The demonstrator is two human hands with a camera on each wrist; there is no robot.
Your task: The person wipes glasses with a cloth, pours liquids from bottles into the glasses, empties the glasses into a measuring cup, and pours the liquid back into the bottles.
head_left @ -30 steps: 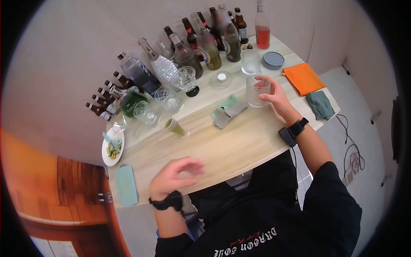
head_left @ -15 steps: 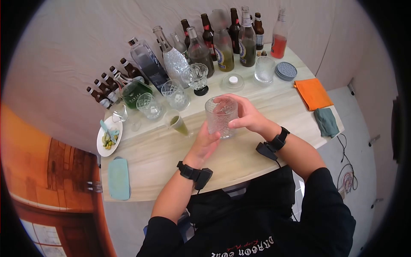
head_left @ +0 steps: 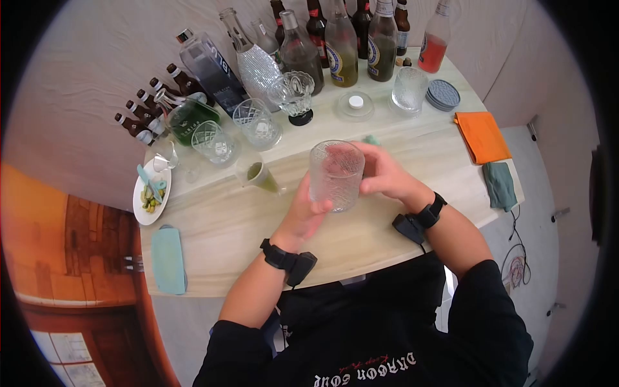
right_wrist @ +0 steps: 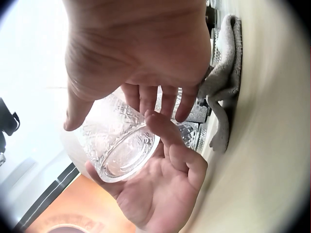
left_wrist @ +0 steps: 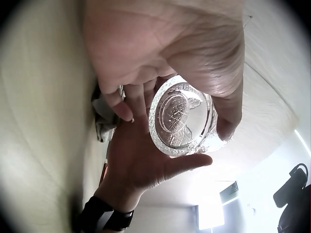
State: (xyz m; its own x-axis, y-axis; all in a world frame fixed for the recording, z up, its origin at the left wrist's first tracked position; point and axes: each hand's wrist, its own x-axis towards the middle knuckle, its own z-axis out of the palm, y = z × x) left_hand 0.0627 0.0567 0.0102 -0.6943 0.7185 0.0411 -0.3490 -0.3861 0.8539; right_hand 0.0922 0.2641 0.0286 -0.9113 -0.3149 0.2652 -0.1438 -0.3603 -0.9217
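Observation:
A clear textured glass tumbler point(head_left: 335, 174) is held upright above the middle of the wooden table point(head_left: 245, 226). My left hand point(head_left: 314, 205) grips its lower left side and my right hand point(head_left: 371, 177) wraps round its right side. In the left wrist view the tumbler's patterned base point(left_wrist: 182, 116) sits between my left thumb and fingers, with the right hand point(left_wrist: 141, 165) behind it. In the right wrist view the tumbler point(right_wrist: 119, 145) sits between my right thumb and fingers, and the left hand point(right_wrist: 160, 189) cups it from below. A grey cloth point(right_wrist: 223, 82) lies on the table behind.
Many bottles point(head_left: 342, 45) and cut glasses point(head_left: 256, 122) line the table's back. A tilted glass of green liquid point(head_left: 258, 174) stands left of my hands. A plate of lime pieces point(head_left: 151, 193) and a teal pad point(head_left: 167, 258) lie left; coasters point(head_left: 443, 93), orange cloth point(head_left: 480, 135) and green cloth point(head_left: 500, 184) lie right.
My right hand lifted the tumbler from the table's right side to the middle. My left hand rose from the front edge and took hold of it too.

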